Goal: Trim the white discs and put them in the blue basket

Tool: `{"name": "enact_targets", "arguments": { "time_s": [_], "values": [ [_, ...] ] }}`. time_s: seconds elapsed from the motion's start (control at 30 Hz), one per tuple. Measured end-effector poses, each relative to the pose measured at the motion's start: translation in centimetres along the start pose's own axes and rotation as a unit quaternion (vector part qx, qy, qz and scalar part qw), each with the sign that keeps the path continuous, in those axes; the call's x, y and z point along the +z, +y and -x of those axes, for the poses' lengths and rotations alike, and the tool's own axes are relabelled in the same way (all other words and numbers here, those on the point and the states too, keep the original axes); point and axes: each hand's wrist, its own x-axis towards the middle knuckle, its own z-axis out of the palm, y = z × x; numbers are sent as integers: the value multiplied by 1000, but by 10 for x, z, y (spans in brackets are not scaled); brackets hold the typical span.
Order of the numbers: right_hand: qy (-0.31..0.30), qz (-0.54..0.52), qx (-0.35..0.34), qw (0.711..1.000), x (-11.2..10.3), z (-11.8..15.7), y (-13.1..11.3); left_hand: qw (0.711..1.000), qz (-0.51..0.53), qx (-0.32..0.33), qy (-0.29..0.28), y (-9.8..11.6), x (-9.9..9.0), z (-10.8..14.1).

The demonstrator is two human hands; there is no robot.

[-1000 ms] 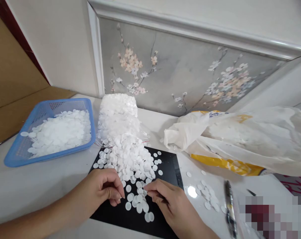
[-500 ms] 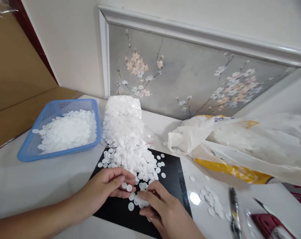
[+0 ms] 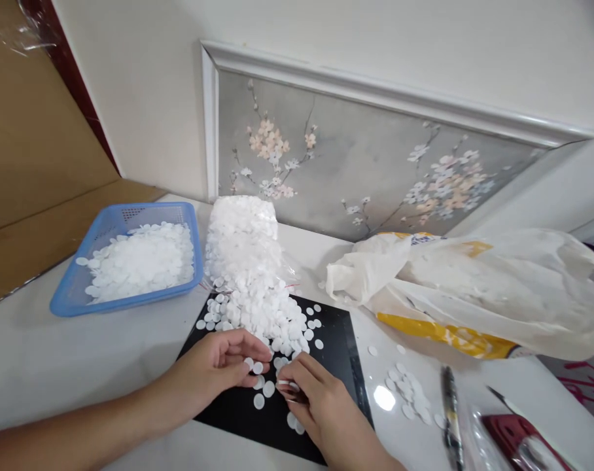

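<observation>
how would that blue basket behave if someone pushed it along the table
The blue basket would probably slide without tipping, since it looks low and wide. Its walls seem fairly stiff, as they hold their shape around the heaped white discs. Those lie loose, so a sharp shove might make the pile slump.

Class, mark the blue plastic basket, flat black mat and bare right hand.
Blue plastic basket (image 3: 135,302), head view: near rim.
Flat black mat (image 3: 250,422), head view: bare near area.
Bare right hand (image 3: 322,398), head view: back.
</observation>
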Motion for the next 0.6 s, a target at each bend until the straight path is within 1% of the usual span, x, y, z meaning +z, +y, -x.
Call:
{"name": "enact_targets", "arguments": {
  "time_s": [0.1,0.2,0.27,0.37,0.5,0.6],
  "values": [
    [33,-10,-6,999,2,2,1,1000,-16,10,-5,-4,-1,0],
    [66,-7,-14,998,4,1,-1,1000,14,3,8,-6,1,-1],
    [94,-9,-20,995,5,0,-6,999,33,4,13,-7,5,-2],
    [130,-30,-31,991,7,-3,-15,999,41,16,7,-7,13,-2],
    [136,-9,-38,990,11,-4,-22,999,25,12,-23,-8,22,1],
    [138,-7,-34,990,12,-4,-21,999,30,14,-38,-7,24,3]
  ]
}}
